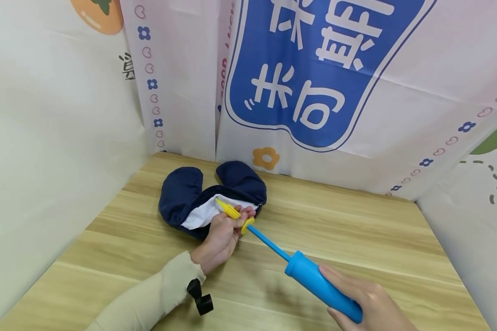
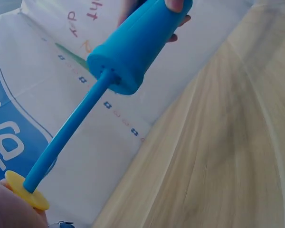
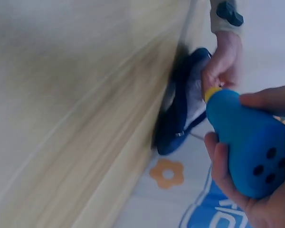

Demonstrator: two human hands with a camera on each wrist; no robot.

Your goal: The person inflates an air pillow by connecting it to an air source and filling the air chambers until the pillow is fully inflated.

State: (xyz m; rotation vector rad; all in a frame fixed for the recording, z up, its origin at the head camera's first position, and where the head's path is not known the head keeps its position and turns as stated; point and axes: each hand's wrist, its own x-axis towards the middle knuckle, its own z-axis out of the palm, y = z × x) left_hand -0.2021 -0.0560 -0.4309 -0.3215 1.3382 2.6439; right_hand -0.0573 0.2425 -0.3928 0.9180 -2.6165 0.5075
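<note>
A navy U-shaped neck pillow [image 1: 178, 191] lies on the table with its cover unzipped, showing white lining [image 1: 200, 216]. My left hand [image 1: 220, 236] grips the front end of a blue hand pump [image 1: 310, 278], between its yellow ribbed nozzle [image 1: 230, 211] and yellow disc [image 1: 247, 225]. The nozzle tip points into the white opening; whether it sits in a valve cannot be told. My right hand [image 1: 372, 299] wraps round the pump's thick blue handle [image 3: 247, 142]. A long stretch of thin blue rod [image 2: 69, 130] shows between handle and disc.
The wood-grain table [image 1: 335, 220] reaches back to a printed cloth wall [image 1: 182, 92]. White printed sheets stand along the left and right sides. A black band with a small mount [image 1: 200, 299] is on the left sleeve.
</note>
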